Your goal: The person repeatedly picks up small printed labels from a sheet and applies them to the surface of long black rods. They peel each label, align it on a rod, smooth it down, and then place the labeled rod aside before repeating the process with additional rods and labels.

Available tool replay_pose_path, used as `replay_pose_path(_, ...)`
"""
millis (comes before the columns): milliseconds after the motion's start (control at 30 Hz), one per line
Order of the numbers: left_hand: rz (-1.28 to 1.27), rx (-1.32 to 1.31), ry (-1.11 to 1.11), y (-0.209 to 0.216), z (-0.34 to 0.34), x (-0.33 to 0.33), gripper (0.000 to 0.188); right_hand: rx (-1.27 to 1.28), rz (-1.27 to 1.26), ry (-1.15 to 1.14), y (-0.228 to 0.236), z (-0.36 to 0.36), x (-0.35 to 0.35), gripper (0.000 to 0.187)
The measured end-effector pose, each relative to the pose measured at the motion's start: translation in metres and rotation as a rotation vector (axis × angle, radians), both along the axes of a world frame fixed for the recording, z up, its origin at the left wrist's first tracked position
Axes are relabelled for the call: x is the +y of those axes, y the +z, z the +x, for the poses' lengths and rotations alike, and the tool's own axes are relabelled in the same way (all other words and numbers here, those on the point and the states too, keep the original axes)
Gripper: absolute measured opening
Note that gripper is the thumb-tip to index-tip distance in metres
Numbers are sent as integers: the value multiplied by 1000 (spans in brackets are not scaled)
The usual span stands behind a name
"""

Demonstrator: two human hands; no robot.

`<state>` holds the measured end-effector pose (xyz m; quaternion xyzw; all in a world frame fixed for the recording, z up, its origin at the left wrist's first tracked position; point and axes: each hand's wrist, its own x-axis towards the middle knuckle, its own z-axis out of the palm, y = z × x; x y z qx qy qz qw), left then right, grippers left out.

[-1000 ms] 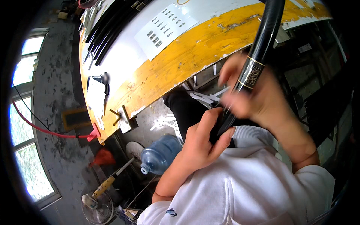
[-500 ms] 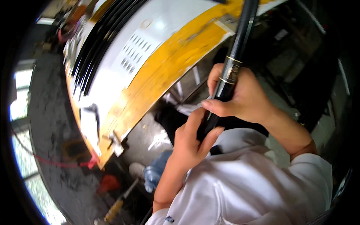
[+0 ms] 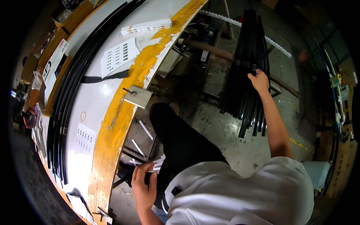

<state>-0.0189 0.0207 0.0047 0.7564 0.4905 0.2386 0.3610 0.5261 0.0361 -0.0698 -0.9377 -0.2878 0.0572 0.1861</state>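
Observation:
My right hand point(image 3: 259, 81) reaches out to a bundle of long glossy black rods point(image 3: 243, 90) lying side by side on a low rack. Its fingers close around a black rod at the bundle's right side, partly hidden against the dark rods. My left hand point(image 3: 143, 187) is low beside the workbench edge, empty, with thumb and fingers apart. Close to its fingertips are thin white strips point(image 3: 159, 164). More black rods point(image 3: 62, 116) lie in a row along the white-topped workbench point(image 3: 101, 107), left of sheets of small dark labels point(image 3: 120, 55).
A metal bracket point(image 3: 138, 96) juts from the bench's yellow edge, and a clamp point(image 3: 103, 214) sits at its near corner. A white ridged bar point(image 3: 221, 17) crosses behind the rod bundle. At the right stand a whitish container point(image 3: 317, 173) and cardboard boxes point(image 3: 339, 168).
Both hands held one black rod with gold rings before me. Now they are apart: the right has moved to the bundle, the left down by the bench. My view has turned rightward.

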Motion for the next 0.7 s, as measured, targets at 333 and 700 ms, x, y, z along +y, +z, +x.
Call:
replay_pose_path(333, -46, 134, -16, 1, 20, 10, 22, -39, -134, -143, -46, 68, 1, 65)
replay_pose_path(700, -4, 146, -48, -9, 11, 20, 26, -251, 294, 166, -41, 54, 28, 38)
